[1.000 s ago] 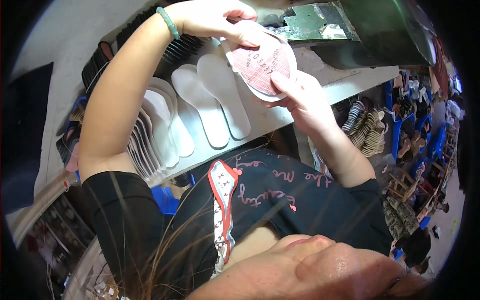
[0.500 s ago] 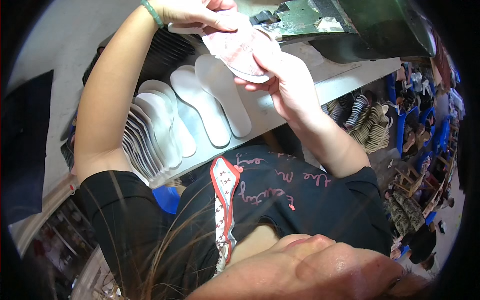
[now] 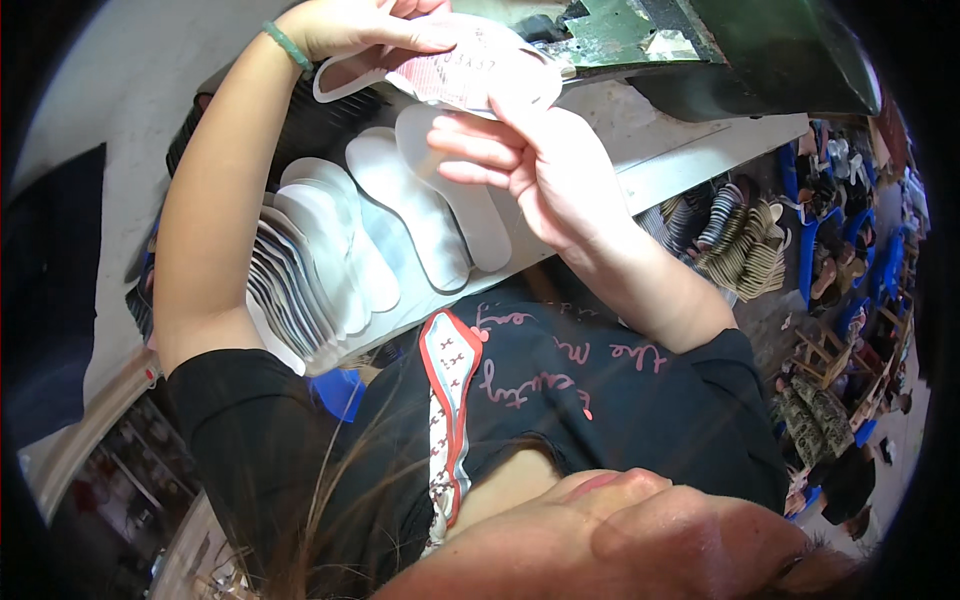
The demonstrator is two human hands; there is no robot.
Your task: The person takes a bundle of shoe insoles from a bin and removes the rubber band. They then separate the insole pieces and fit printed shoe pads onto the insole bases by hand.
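Observation:
Under the bright light at the top, my left hand (image 3: 405,30) grips an insole (image 3: 480,65). Its white edge surrounds a pinkish printed middle, and its narrower end points left. My left thumb lies on top of it, while the fingers behind are partly hidden. Close to its lower edge is my right hand (image 3: 545,160), fingers spread and thumb side at the rim, not closed around it. Below both hands, white insoles (image 3: 410,200) lie on a pale work table (image 3: 660,185). A row of overlapping insoles (image 3: 300,275) stands to the left of those.
A dark green machine (image 3: 760,60) sits at the top right, just beyond the insole. Striped footwear pieces (image 3: 745,250) are stacked past the table at the right. Farther right are blue crates (image 3: 805,250) with shoe parts and a wooden stool (image 3: 820,360).
The insole has shifted slightly left and turned flatter, showing more of its printed face. My right hand has loosened from it, its fingers spreading below the edge. My left hand keeps its grip.

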